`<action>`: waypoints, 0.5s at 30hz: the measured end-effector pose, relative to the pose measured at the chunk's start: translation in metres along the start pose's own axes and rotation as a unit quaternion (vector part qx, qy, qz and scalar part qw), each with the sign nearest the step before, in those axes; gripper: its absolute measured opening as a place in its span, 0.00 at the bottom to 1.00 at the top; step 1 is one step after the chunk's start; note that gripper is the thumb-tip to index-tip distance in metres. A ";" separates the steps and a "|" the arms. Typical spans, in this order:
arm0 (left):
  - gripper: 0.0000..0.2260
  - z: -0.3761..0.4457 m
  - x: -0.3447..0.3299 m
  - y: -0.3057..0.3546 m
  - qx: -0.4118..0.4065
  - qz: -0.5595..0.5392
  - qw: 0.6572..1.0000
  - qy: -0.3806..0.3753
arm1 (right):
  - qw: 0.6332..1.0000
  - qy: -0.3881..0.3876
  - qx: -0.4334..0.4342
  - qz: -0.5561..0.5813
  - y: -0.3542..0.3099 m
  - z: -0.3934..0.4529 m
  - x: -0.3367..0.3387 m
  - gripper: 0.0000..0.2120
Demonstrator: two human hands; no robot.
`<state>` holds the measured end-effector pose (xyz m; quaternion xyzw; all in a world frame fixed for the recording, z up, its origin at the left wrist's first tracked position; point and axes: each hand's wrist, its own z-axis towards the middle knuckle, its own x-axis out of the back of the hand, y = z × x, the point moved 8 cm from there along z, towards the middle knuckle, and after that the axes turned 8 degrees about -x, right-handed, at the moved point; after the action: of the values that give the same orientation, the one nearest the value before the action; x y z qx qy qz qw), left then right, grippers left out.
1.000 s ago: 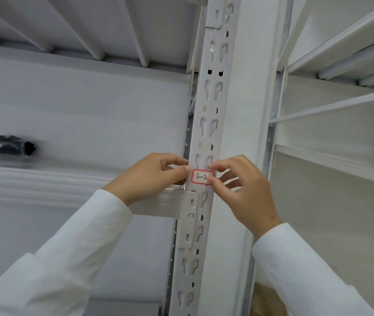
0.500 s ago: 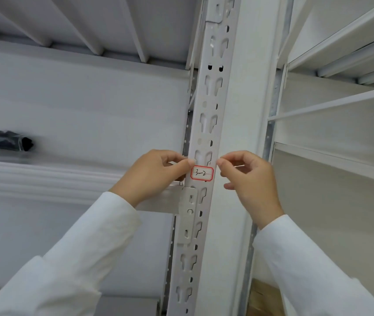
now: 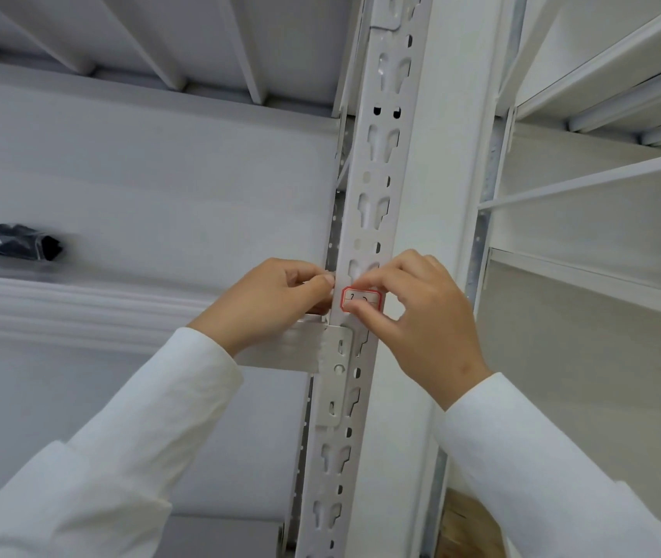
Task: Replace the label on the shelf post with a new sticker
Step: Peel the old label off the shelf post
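The sticker point(image 3: 362, 300), a small white label with a red border and handwritten marks, is sitting on the front face of the shelf post point(image 3: 373, 203), just above the bracket where a crossbeam point(image 3: 280, 348) is joining the post's left edge; half a second ago the right hand was lifted clear of it with the whole label showing, and now the right hand point(image 3: 417, 316) is coming back onto it, the forefinger lying along its top edge and the thumb point(image 3: 365, 316) covering its lower edge, so part of the writing is hidden; this looks like either a pressing-down of a fresh label or a picking at an edge to peel the old one, and I cannot tell which from this view; the right hand's other fingers are curled loosely over the post's right edge; the left hand point(image 3: 276, 300) is resting against the post's left edge beside the sticker, its thumb and forefinger closed together, though whether they are pinching anything is not showing; both white sleeves are reaching up from below; a dark object point(image 3: 19, 247) is lying on the shelf far to the left, well apart from the hands.
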<state>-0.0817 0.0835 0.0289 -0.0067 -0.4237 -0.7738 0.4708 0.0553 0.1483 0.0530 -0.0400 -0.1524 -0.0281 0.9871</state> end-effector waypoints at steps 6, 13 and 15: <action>0.12 0.000 -0.001 -0.001 -0.005 -0.006 1.000 -0.007 | 0.999 -0.006 -0.006 -0.033 -0.003 0.002 -0.003 0.04; 0.13 0.000 -0.001 0.000 -0.007 -0.012 1.000 -0.004 | 0.999 -0.023 -0.023 -0.043 -0.002 0.005 -0.006 0.03; 0.13 0.000 -0.001 0.000 -0.007 -0.013 1.000 0.000 | 0.999 -0.024 -0.024 -0.040 -0.002 0.006 -0.005 0.04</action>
<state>-0.0815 0.0839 0.0284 -0.0046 -0.4184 -0.7828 0.4606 0.0482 0.1467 0.0570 -0.0581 -0.1765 -0.0707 0.9800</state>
